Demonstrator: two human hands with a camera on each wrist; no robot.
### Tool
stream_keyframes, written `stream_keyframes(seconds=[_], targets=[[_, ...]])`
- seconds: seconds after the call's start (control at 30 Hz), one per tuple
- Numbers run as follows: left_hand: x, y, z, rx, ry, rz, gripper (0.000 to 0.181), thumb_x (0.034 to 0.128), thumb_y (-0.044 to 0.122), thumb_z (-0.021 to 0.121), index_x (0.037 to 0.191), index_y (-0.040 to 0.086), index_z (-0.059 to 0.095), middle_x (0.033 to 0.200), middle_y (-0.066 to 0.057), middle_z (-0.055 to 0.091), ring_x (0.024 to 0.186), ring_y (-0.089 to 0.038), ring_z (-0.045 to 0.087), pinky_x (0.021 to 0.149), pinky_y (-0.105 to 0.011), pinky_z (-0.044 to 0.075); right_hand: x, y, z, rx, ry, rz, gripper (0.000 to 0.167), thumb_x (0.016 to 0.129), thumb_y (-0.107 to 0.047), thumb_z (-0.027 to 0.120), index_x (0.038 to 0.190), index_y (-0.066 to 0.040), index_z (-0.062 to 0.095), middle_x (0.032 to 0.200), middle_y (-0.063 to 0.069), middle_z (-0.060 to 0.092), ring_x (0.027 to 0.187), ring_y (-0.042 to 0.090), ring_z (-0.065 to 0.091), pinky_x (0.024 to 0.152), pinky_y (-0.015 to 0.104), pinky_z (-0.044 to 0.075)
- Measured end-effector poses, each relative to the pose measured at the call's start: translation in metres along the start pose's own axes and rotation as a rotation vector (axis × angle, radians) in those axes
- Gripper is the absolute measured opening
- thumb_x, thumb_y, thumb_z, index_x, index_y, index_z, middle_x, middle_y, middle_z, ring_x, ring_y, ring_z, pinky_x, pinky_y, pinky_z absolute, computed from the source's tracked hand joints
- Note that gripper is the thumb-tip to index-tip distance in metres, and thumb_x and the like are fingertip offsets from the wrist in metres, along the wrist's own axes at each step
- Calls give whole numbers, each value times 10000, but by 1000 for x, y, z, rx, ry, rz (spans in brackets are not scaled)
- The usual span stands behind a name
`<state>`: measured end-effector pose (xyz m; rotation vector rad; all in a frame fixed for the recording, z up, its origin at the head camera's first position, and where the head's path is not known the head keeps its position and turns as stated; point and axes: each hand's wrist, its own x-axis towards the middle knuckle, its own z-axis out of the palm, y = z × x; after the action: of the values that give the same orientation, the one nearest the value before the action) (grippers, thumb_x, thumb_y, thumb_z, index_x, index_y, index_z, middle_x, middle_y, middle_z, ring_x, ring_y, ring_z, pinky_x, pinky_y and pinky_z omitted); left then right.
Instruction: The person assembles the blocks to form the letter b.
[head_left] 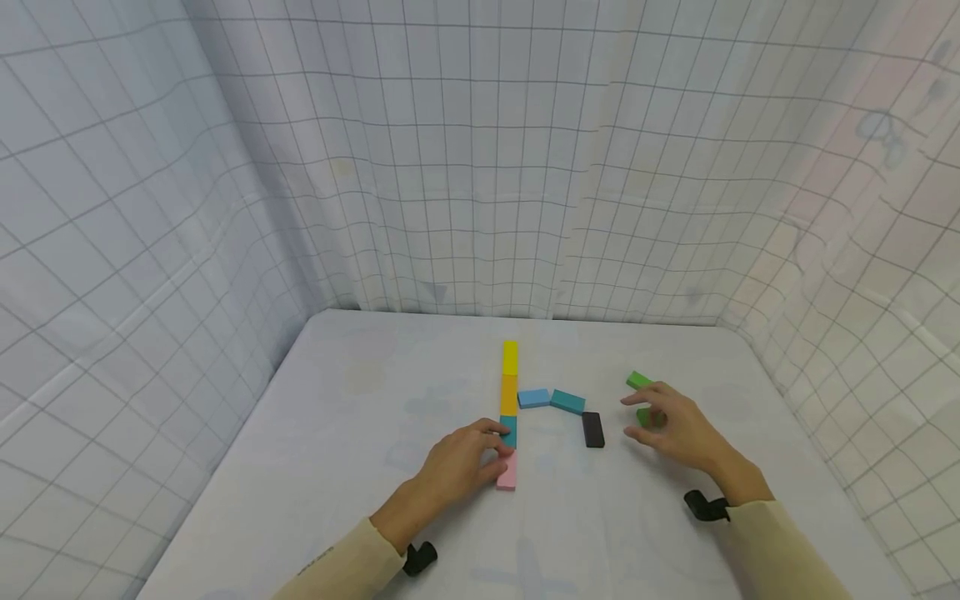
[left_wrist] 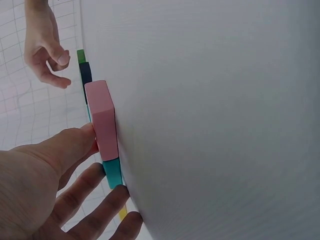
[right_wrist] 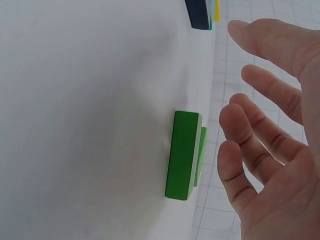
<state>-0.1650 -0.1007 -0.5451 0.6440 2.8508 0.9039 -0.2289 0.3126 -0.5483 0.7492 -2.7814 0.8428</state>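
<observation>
A straight column of blocks runs away from me: a pink block (head_left: 507,477) nearest, then a teal block (head_left: 509,424), an orange block (head_left: 509,394) and a yellow block (head_left: 511,357). My left hand (head_left: 461,465) rests beside the near end, its thumb against the pink block and its fingers by the teal one. In the left wrist view the thumb lies along the pink block (left_wrist: 103,120); the index finger is mostly hidden. My right hand (head_left: 681,432) hovers with loosely bent fingers and holds nothing. Near it lie two green blocks, the closer one (right_wrist: 181,155) below the fingers.
From the column's right side a light blue block (head_left: 534,398), another teal block (head_left: 568,402) and a black block (head_left: 593,430) form a bending row. The farther green block (head_left: 637,379) lies past my right hand. Gridded white curtains (head_left: 480,167) surround the white table (head_left: 360,400).
</observation>
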Motion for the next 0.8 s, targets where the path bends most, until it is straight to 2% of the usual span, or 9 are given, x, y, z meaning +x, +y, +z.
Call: stream_keyframes(seconds=[0.17,0.27,0.53,0.8], targets=[[0,0,1,9,-3,-5,204,1054,197,893,1250,141,911,1526,-21,780,1435,-295,754,1193,-521,644,-2,5,-3,-26,29,-11,457,917,-103,1006,1336,-105,825,1256,107,750,926,154,662,772,273,581],[0,0,1,10,-1,-4,202,1050,195,897,1245,142,912,1522,-23,781,1430,-298,756,1183,-523,650,-3,8,-5,-50,42,10,441,914,-125,1010,1318,-117,834,1279,113,757,964,204,652,802,313,573],[-1,2,0,3,-11,-12,204,1055,190,891,1251,137,910,1536,-24,774,1445,-308,747,1197,-537,640,-6,16,-8,-83,50,41,447,914,-208,1024,1315,-130,845,1363,188,759,1254,441,629,1020,631,562],[-2,3,-2,-10,-6,-9,210,1045,185,900,1247,130,911,1529,-27,778,1436,-313,753,1193,-548,640,-11,24,-9,-84,37,74,476,924,-251,1021,1341,-116,837,1376,245,736,1271,521,642,1029,733,581]])
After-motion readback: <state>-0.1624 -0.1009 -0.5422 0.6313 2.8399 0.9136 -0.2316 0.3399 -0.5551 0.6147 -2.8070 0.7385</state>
